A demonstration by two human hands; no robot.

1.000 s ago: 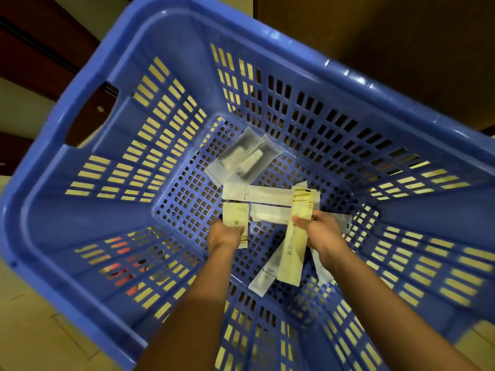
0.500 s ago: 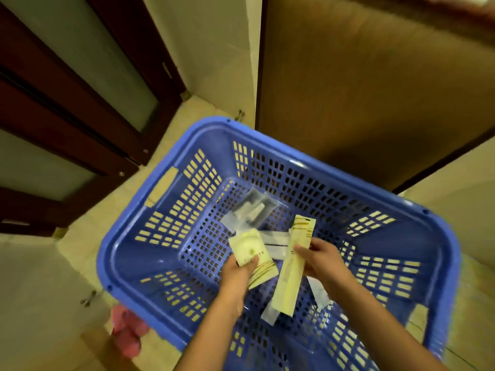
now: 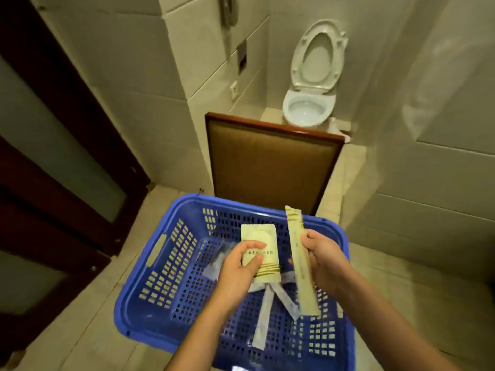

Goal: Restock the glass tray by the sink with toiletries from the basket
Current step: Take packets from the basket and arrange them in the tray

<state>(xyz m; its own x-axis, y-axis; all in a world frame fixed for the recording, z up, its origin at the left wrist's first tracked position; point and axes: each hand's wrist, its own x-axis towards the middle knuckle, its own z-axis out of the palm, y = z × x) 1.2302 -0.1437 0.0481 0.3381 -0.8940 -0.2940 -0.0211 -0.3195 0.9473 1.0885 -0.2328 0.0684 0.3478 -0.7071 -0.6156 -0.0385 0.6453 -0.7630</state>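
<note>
While the cream pouch (image 3: 261, 236) is squat, the stick (image 3: 302, 274) is slender.

Blue perforated basket (image 3: 139, 314) on beige tiled floor (image 3: 88, 319)

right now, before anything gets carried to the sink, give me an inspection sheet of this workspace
surface: beige tiled floor, with the blue slotted plastic basket on it
job's things: short pale-yellow packet and long narrow pale-yellow packet held above the basket; white and clear sachets lie in its bottom; glass tray and sink not in view
clutter: nothing seen
hands: left hand grips the short packet; right hand grips the long packet
cables: nothing seen
surroundings: white toilet with seat raised, brown wood-framed panel, dark door with frosted glass
</note>
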